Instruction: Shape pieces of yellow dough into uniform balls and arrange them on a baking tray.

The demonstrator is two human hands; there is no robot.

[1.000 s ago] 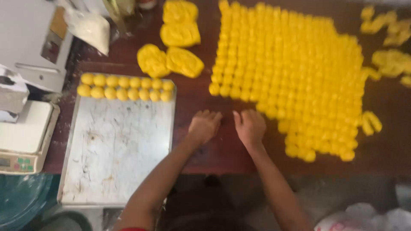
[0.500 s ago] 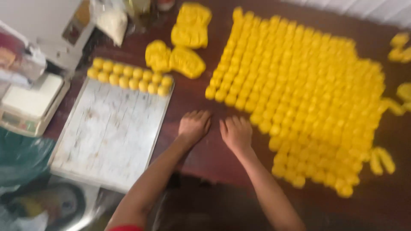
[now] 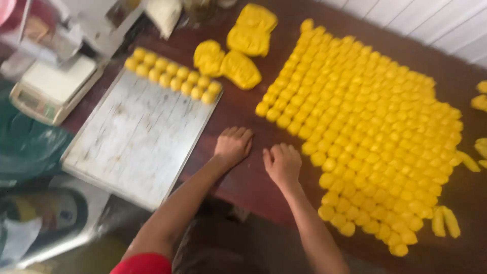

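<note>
Head camera view, looking down on a dark reddish-brown wooden worktop (image 3: 243, 177). We see our two bare hands resting side by side near its front edge, palms down on the wood. Our left hand (image 3: 233, 146) lies flat with fingers together; our right hand (image 3: 282, 163) has its fingers loosely curled. We cannot tell whether either palm covers a piece of dough; nothing shows in either grasp.

Just right of our right hand spreads a large block of small yellow dough pieces (image 3: 375, 132), packed in close rows and reaching toward the worktop's back and right edges. The nearest pieces sit just beside the right fingertips. A few loose elongated yellow pieces (image 3: 445, 221) lie at the block's front right corner.

Left of our left hand lies a worn, pale rectangular metal baking tray (image 3: 137, 137), set at an angle. Two short rows of round yellow dough balls (image 3: 172, 75) line its far edge. Behind the tray, toward the back edge, sit four larger yellow dough lumps (image 3: 238, 56). At the worktop's left edge stands a white kitchen scale (image 3: 50, 89).
</note>
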